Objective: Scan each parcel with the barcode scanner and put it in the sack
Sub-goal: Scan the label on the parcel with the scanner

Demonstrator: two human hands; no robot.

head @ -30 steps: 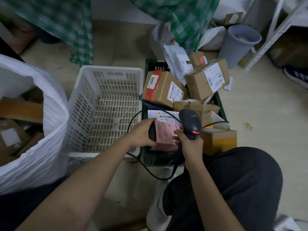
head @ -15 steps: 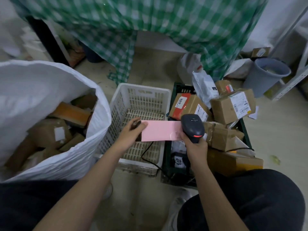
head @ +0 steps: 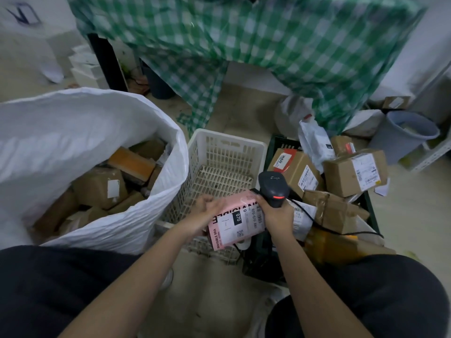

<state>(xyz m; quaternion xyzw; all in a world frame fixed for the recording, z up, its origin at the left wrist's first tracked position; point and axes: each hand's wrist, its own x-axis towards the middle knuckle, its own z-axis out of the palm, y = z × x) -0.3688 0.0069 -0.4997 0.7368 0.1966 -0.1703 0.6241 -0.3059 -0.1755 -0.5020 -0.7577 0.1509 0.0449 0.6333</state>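
— Over the white basket (head: 227, 152), what's happening?
— Both hands are gripping one flat pink parcel (head: 235, 220): left hand (head: 203, 214) clamping its edge, right hand (head: 277, 213) also clamping the one black scanner (head: 273, 189).
— Changed?
— Printed face is now showing; sack (head: 97, 132) is sitting left, holding cardboard boxes.

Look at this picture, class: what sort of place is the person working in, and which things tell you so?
Probably a small parcel sorting room. A white sack holds cardboard boxes, a dark crate is piled with labelled parcels, and the right hand grips a barcode scanner beside a pink parcel held in the left hand.
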